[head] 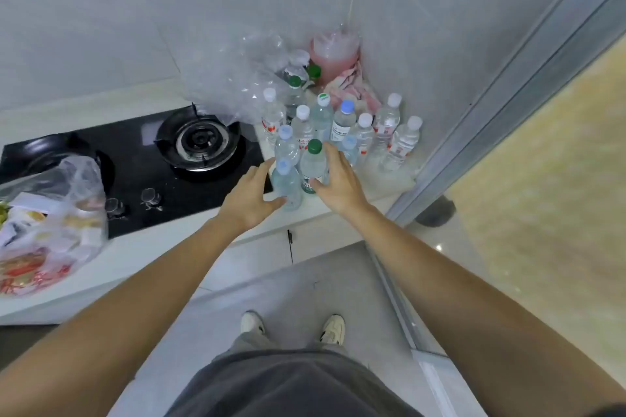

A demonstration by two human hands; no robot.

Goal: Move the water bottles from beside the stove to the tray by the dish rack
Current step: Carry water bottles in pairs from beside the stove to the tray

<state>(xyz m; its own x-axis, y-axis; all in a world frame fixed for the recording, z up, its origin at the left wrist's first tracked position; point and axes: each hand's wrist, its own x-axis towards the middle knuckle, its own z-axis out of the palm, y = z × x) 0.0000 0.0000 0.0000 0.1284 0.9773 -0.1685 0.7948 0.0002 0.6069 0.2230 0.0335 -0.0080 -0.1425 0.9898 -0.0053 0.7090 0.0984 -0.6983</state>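
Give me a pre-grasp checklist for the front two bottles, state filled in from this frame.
1. Left hand at the blue-capped bottle: ok, fingers open beside it, thumb near its base.
2. Right hand at the green-capped bottle: ok, open around its side.
3. Either grip closed: not ok, not yet.
4. Both targets upright, capped: ok.
5. Clearance from the other bottles: not ok, packed tight behind; tipping looks likely.
6. Tray and dish rack in view: cannot tell, out of frame.

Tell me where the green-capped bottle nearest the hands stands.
The green-capped bottle stands at the cluster's front, right of the stove, between the left hand and right hand.
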